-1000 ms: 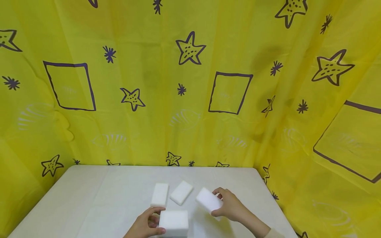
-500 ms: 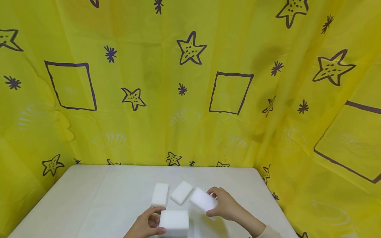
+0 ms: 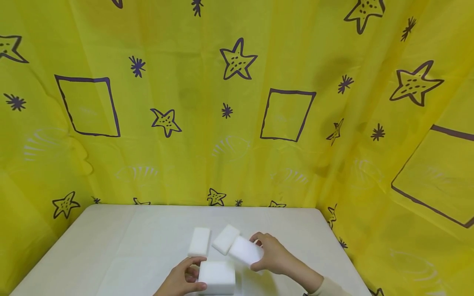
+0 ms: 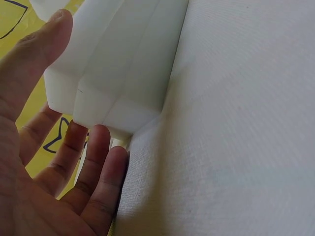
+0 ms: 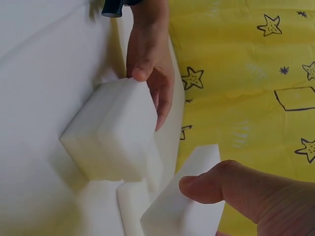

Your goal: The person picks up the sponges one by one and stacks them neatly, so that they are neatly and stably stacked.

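Observation:
A stack of white sponge blocks point(image 3: 217, 273) stands near the table's front; the left wrist view shows its layers. My left hand point(image 3: 180, 277) holds the stack at its left end, thumb on the near side and fingers on the far side. My right hand point(image 3: 275, 255) grips another white sponge point(image 3: 245, 250) between thumb and fingers, tilted in the air just right of and beyond the stack. In the right wrist view, my right thumb point(image 5: 204, 189) lies across this held sponge point(image 5: 184, 211), apart from the stack point(image 5: 115, 130).
Two more white sponges lie flat beyond the stack, one upright in view point(image 3: 199, 241) and one turned at an angle point(image 3: 226, 239). A white table point(image 3: 148, 230) carries everything. Yellow curtains point(image 3: 192, 164) with drawn stars enclose the back and sides.
My right hand has moved left with its sponge, which now comes nearer the stack and overlaps the angled sponge's edge in view. The left hand stays at the stack.

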The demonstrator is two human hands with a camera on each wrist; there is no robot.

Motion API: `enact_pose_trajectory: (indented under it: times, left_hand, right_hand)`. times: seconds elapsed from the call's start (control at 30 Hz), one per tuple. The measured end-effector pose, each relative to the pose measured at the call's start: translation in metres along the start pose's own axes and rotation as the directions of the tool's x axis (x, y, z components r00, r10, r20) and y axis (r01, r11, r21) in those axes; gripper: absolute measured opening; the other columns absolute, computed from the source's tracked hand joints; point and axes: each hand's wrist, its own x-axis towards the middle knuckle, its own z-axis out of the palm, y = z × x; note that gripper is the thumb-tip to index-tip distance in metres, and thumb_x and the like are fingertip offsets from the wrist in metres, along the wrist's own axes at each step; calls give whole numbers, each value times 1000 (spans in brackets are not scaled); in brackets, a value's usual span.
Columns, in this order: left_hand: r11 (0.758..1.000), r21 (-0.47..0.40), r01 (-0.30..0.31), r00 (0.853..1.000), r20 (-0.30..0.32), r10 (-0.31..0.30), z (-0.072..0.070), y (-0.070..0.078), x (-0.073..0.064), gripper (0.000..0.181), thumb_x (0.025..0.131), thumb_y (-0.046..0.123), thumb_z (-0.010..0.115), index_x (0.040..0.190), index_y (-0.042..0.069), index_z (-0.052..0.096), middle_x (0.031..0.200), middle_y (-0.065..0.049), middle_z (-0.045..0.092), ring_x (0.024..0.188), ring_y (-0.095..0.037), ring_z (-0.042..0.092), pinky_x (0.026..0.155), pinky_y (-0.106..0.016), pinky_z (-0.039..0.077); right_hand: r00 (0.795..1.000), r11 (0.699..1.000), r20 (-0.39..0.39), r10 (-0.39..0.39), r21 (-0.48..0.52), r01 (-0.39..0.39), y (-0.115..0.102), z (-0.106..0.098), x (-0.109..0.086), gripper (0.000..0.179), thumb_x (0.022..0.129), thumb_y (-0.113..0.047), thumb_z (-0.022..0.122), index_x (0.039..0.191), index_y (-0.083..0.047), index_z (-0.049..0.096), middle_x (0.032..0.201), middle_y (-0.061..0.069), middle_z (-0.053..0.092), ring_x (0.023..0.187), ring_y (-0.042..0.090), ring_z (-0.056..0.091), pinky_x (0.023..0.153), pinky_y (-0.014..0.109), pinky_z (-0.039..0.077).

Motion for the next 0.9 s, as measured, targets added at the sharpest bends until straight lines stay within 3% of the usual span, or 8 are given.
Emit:
enact_pose_trajectory:
  times: [0.63,0.9]
  left_hand:
    - [999,28,-26,1000,-12,26,0,0,1,66,81,29,81,136,6,52,109,-5,54,85,-6,57,73,-24,53]
    - [1000,-1,-14,1000,-14,14,0,1,0,69,79,28,83,136,4,52,110,-8,57,85,-9,59,73,-24,54]
  right_hand:
    - [999,1000,31,-17,-22,17,-12,15,6,56,58,-7,88,108,-9,63,98,7,58,92,24,52,74,42,47]
    - [998,1000,54,-16,-21,17,-19,22,7,56,57,-6,88,107,-9,63,96,5,57,91,22,50,75,38,46]
